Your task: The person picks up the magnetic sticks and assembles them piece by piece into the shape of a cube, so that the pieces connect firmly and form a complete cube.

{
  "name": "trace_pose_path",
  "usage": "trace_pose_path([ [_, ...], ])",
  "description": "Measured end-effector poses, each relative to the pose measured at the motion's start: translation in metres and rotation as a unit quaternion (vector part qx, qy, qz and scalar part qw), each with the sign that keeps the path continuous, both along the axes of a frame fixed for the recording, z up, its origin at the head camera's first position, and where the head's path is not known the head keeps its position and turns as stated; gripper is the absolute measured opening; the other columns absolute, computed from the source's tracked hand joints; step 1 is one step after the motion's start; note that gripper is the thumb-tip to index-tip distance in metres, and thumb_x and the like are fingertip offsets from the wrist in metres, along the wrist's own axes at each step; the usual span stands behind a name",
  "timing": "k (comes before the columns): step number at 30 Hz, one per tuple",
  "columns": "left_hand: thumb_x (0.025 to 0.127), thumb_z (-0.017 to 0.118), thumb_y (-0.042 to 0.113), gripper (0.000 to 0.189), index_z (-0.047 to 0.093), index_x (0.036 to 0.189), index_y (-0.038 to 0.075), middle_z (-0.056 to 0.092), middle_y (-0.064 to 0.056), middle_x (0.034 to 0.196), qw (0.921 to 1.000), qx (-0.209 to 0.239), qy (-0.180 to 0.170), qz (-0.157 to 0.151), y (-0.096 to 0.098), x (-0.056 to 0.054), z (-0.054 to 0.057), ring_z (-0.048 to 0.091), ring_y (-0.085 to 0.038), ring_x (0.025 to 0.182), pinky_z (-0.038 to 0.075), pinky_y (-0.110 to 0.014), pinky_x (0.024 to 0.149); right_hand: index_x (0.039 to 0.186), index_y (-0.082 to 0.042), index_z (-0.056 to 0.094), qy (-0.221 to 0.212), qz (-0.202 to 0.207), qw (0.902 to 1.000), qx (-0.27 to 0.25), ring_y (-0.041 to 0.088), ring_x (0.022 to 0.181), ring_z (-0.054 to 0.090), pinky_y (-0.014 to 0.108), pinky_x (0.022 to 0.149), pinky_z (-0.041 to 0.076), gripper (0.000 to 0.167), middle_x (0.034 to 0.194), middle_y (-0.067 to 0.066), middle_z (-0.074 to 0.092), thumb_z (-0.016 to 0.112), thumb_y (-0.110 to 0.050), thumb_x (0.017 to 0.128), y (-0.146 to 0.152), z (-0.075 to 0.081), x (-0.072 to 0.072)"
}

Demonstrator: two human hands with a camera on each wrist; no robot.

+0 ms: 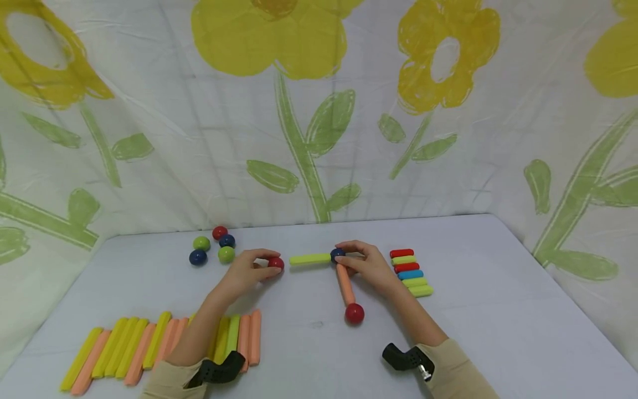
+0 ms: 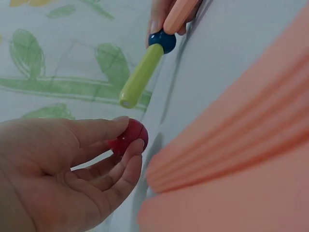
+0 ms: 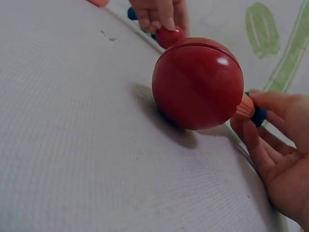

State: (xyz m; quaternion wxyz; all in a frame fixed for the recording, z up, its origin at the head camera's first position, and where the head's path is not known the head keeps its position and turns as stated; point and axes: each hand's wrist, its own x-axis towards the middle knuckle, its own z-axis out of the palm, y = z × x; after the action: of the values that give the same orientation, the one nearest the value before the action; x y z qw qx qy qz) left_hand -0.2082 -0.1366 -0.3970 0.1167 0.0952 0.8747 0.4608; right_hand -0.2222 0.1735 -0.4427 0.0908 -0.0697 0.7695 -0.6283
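Note:
My left hand pinches a red ball between thumb and fingers, just left of the free end of a light green stick. A small gap parts ball and stick, seen also in the left wrist view. The stick's other end meets a dark blue ball, which my right hand grips with thumb and fingers. From that blue ball an orange stick runs toward the front and ends in a second red ball, which looms large in the right wrist view.
Several loose balls in red, green and blue sit at the back left. A row of yellow, green and orange sticks lies at the front left, partly under my left forearm. Short coloured sticks lie right of my right hand. A flowered cloth hangs behind.

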Motion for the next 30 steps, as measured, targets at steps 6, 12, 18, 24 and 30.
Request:
trace_pose_path([
  [6,0.101,0.072,0.010,0.039,0.066,0.137,-0.003,0.069,-0.021,0.131,0.9996,0.028,-0.006,-0.006,0.010,0.004,0.002,0.067,-0.020,0.093,0.058,-0.031,0.081,0.139,-0.002,0.065,0.000,0.000,1.0000,0.000,0.014,0.087,0.070,0.022,0.079,0.059,0.040,0.129,0.019,0.070,0.071,-0.016,0.102,0.000,0.000,0.000],
  [12,0.102,0.070,0.011,0.038,0.066,0.137,-0.002,0.067,-0.021,0.135,0.9996,0.026,-0.009,0.002,0.012,0.006,0.002,0.069,-0.023,0.098,0.060,-0.035,0.088,0.139,-0.004,0.066,0.002,-0.013,0.9999,0.008,0.015,0.086,0.067,0.024,0.077,0.057,0.039,0.130,0.017,0.068,0.071,-0.016,0.102,-0.001,0.001,0.000],
  [18,0.102,0.070,0.012,0.040,0.065,0.139,-0.002,0.067,-0.022,0.136,0.9997,0.021,-0.013,-0.001,0.011,0.005,0.002,0.070,-0.023,0.102,0.059,-0.035,0.089,0.137,-0.004,0.067,0.015,-0.025,0.9994,0.021,0.017,0.086,0.065,0.024,0.076,0.057,0.038,0.131,0.017,0.066,0.072,-0.016,0.101,-0.001,0.002,0.000],
  [24,0.103,0.069,0.015,0.042,0.063,0.141,-0.001,0.072,-0.019,0.128,0.9996,0.023,-0.018,0.000,0.010,0.007,0.006,0.072,-0.024,0.102,0.059,-0.041,0.094,0.135,-0.003,0.067,0.031,-0.039,0.9980,0.039,0.017,0.083,0.065,0.022,0.071,0.057,0.036,0.126,0.018,0.067,0.072,-0.015,0.101,0.001,0.002,0.001],
  [30,0.103,0.069,0.016,0.041,0.063,0.141,-0.001,0.072,-0.019,0.128,0.9996,0.022,-0.015,-0.003,0.013,0.012,0.014,0.072,-0.027,0.103,0.059,-0.044,0.095,0.135,-0.004,0.068,0.050,-0.067,0.9940,0.070,0.018,0.084,0.066,0.022,0.071,0.057,0.036,0.126,0.016,0.068,0.072,-0.017,0.102,0.002,0.001,0.001],
])
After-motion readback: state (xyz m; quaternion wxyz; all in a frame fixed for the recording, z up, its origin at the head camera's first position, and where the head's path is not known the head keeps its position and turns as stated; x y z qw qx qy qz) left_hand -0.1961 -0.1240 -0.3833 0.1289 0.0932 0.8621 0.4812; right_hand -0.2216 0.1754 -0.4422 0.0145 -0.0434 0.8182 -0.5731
